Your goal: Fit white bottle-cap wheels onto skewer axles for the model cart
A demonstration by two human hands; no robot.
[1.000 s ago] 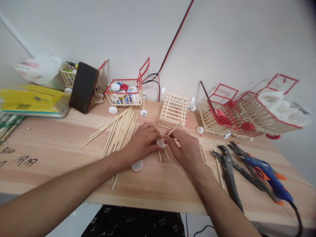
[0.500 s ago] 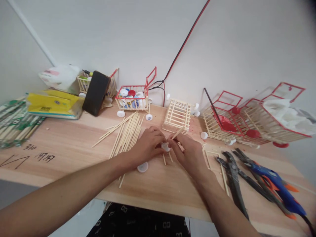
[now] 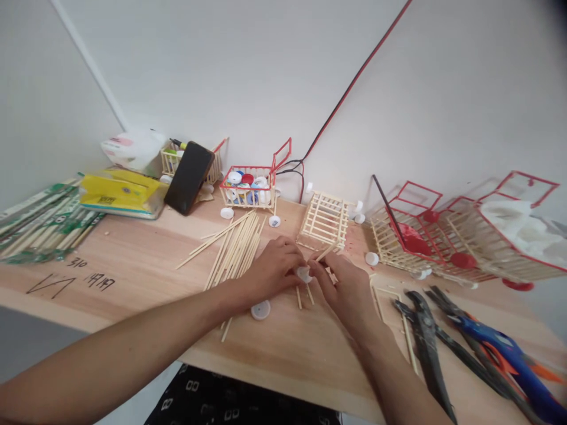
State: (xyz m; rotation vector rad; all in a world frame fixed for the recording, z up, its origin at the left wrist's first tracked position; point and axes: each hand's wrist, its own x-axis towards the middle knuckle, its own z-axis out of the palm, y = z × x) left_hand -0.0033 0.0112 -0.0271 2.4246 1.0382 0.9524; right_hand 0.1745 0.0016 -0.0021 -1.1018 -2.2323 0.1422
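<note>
Together, both hands, left (image 3: 274,268) and right (image 3: 343,283), pinch a small white cap (image 3: 303,273) above the table (image 3: 133,271).

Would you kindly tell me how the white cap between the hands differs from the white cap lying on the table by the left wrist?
The white cap between the hands is pinched by fingers of the left hand and right hand; the cap by the wrist lies flat on the table, untouched. The held one is partly hidden; the loose one shows whole. Both are small, round and white.
</note>
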